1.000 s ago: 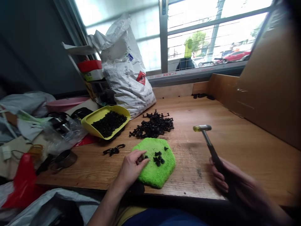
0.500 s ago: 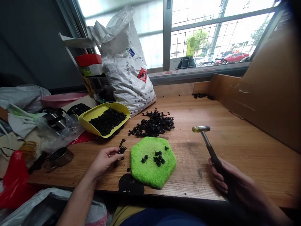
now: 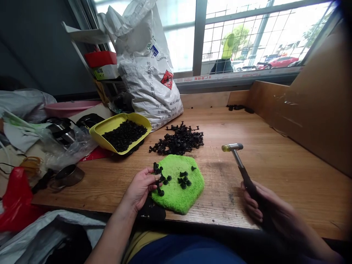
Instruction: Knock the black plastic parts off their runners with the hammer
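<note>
Pinched between thumb and fingers of my left hand is a black branched strip of knob-like parts; it is over the left edge of a fuzzy green pad. Several loose black knobs lie on that pad. My right hand is wrapped round the dark handle of a small two-faced hammer. Its metal head, with a yellowish face on the left, is held up to the right of the pad. Behind the pad is a heap of black branched strips.
A yellow scoop-shaped tray holds many small black pieces, in front of a tall white sack. At left stand a metal cup and plastic bags. A cardboard panel borders the wooden table at right.
My left hand has moved right, bringing the black strip from beside the green pad to over its left edge. My right hand holds the hammer in nearly the same place.
</note>
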A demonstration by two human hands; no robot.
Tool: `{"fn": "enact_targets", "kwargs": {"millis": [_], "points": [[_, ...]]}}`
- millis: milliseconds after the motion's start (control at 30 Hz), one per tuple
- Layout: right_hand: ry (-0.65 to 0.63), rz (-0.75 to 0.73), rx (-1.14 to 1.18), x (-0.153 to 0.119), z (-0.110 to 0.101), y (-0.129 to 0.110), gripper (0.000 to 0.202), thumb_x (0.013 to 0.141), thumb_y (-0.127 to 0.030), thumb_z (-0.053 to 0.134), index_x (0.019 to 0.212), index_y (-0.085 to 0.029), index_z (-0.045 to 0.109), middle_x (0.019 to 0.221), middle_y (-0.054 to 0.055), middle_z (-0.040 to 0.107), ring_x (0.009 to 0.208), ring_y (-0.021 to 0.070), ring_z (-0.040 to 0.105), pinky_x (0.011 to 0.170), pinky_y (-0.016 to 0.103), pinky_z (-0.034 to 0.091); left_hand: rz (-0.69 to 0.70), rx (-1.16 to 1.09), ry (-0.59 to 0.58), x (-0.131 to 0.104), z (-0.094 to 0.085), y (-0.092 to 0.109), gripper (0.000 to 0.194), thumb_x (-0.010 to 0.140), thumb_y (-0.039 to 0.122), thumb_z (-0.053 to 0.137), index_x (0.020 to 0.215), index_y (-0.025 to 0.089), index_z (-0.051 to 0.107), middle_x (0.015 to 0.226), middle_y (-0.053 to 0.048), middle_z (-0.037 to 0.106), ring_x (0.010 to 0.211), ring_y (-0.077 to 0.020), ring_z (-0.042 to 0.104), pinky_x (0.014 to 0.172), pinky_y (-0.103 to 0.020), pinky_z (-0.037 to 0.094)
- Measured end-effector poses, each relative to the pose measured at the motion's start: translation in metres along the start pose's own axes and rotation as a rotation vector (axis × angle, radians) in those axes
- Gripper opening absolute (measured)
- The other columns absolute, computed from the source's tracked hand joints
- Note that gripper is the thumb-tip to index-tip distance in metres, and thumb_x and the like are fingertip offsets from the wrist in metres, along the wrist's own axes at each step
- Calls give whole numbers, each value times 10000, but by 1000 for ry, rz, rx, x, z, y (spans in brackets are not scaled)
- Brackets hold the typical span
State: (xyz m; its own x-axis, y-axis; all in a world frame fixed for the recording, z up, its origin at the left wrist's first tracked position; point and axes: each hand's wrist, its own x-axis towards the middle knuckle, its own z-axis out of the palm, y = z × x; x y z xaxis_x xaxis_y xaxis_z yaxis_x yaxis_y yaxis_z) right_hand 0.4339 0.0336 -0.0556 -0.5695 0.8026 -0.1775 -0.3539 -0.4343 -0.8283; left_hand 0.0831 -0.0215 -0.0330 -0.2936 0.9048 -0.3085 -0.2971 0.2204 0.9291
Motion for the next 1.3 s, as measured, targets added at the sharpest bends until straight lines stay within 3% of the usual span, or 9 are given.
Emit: {"fn": "enact_targets", "kwargs": {"millis": [233,333,400,467,533,633,833,967,1300], "points": [[79,-7,-136,1,5,3,258,837,-468,523,871,-212,514,564,-41,341,393,76,279,369,209,215,17,121,-5,-1,3,1,290,640,193,716,827,132,503,661,-9,626,497,-68,587,383,-91,372],[180,-70,-521,-1,14,-1,292,839,-499,521,883,-212,554,621,5,468,465,120,407,398,229,308,29,138,-22,-1,4,3,316,609,219,729,776,149,470,592,17,601,469,-65,560,375,-97,353],[194,-200,-869,0,30,-6,276,830,-466,558,962,-224,580,825,61,574,691,186,517,545,258,399,38,152,-17,-2,6,4,323,600,228,726,758,156,453,568,28,591,445,-57,535,361,-95,327],[65,-320,-1141,5,50,-9,242,887,-423,480,1008,-231,563,898,68,589,801,211,521,652,281,398,47,172,-9,-1,7,5,312,607,231,713,742,161,440,549,35,581,423,-48,509,349,-92,297],[-110,-364,-1317,14,69,-9,233,949,-359,339,951,-211,519,791,48,576,696,188,511,622,285,369,55,188,-9,0,7,5,295,620,230,695,731,164,431,540,37,574,416,-44,493,344,-92,279],[-195,-359,-1562,26,85,-3,219,952,-301,302,854,-190,465,686,31,539,600,181,489,555,281,323,62,187,-28,3,5,3,288,630,233,685,733,168,424,563,41,572,416,-36,475,345,-94,268],[-111,-536,-1510,30,86,2,200,962,-295,260,883,-196,415,671,8,502,549,149,457,531,257,307,56,161,-47,4,4,3,329,602,226,703,727,179,402,552,49,556,424,-39,473,350,-95,256],[-191,-417,-1793,32,87,1,203,943,-290,297,801,-199,411,600,4,497,484,155,435,479,273,231,70,187,-23,4,5,3,299,605,219,681,722,175,409,537,51,552,394,-32,441,348,-101,260],[-199,-386,-1773,34,86,4,197,949,-296,301,835,-198,428,652,12,519,528,164,461,496,275,240,73,212,-23,5,2,2,299,616,224,700,761,158,447,564,42,569,407,-45,485,362,-115,270]]}}
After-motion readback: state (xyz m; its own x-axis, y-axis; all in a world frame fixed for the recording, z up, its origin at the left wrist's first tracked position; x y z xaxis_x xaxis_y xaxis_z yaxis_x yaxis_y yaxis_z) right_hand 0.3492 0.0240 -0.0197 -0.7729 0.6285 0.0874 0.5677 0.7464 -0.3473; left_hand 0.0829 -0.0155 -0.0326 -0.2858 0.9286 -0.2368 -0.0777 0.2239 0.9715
